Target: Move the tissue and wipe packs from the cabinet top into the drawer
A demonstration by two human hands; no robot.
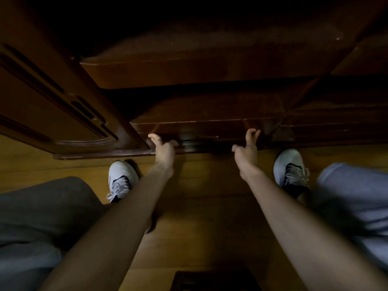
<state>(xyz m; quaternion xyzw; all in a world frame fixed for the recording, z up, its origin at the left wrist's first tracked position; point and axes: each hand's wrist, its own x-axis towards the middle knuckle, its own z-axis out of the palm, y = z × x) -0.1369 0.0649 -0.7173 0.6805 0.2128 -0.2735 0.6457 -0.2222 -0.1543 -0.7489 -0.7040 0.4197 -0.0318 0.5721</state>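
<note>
I look down at a dark wooden cabinet (199, 74) in dim light. Its low drawer (199, 128) has its front facing me just above the floor. My left hand (163, 149) touches the drawer front near its left end, fingers spread and thumb out. My right hand (246, 151) rests against the front near its right end, fingers pointing up and apart. Neither hand holds anything. No tissue or wipe packs show in this view, and the drawer's inside is hidden.
A panelled wooden door (63, 122) stands at the left, close to my left hand. My white shoes (121, 177) (290, 166) stand on the wooden floor (205, 206) on either side of my arms. A dark object (210, 280) lies at the bottom edge.
</note>
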